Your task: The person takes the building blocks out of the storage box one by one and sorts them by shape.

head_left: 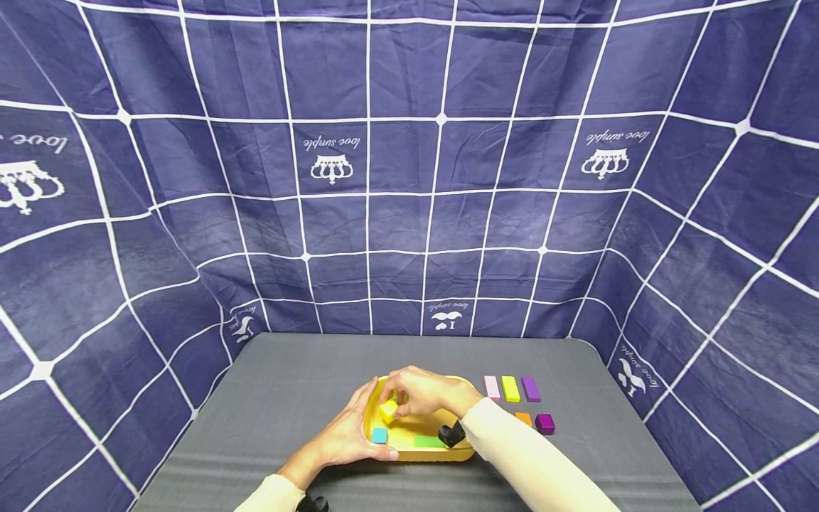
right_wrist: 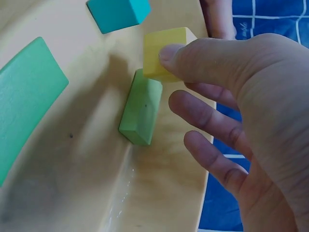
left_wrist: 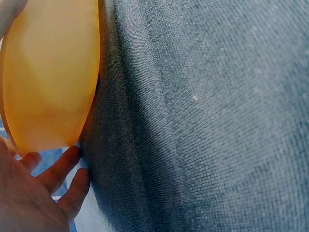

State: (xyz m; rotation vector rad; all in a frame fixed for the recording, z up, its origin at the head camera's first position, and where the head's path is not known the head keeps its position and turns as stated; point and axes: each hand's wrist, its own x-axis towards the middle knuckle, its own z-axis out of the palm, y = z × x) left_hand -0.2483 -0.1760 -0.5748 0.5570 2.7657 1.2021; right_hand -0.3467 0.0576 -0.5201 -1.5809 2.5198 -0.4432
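Observation:
A yellow tray (head_left: 441,452) sits on the grey table near the front edge. My right hand (head_left: 419,392) pinches a yellow cube (head_left: 388,409) just above the tray's floor; in the right wrist view the yellow cube (right_wrist: 164,50) is under my thumb. Below it in the tray lie a light green block (right_wrist: 141,107), a teal cube (right_wrist: 118,12) and a flat green piece (right_wrist: 26,96). My left hand (head_left: 345,437) grips the tray's left rim; in the left wrist view the tray's wall (left_wrist: 48,77) stands beside my fingers (left_wrist: 60,169).
Right of the tray lie a pink block (head_left: 491,387), a lime block (head_left: 510,388), a purple block (head_left: 530,388), an orange block (head_left: 523,418) and a magenta cube (head_left: 544,424). A blue checked cloth (head_left: 409,178) walls in the table on three sides.

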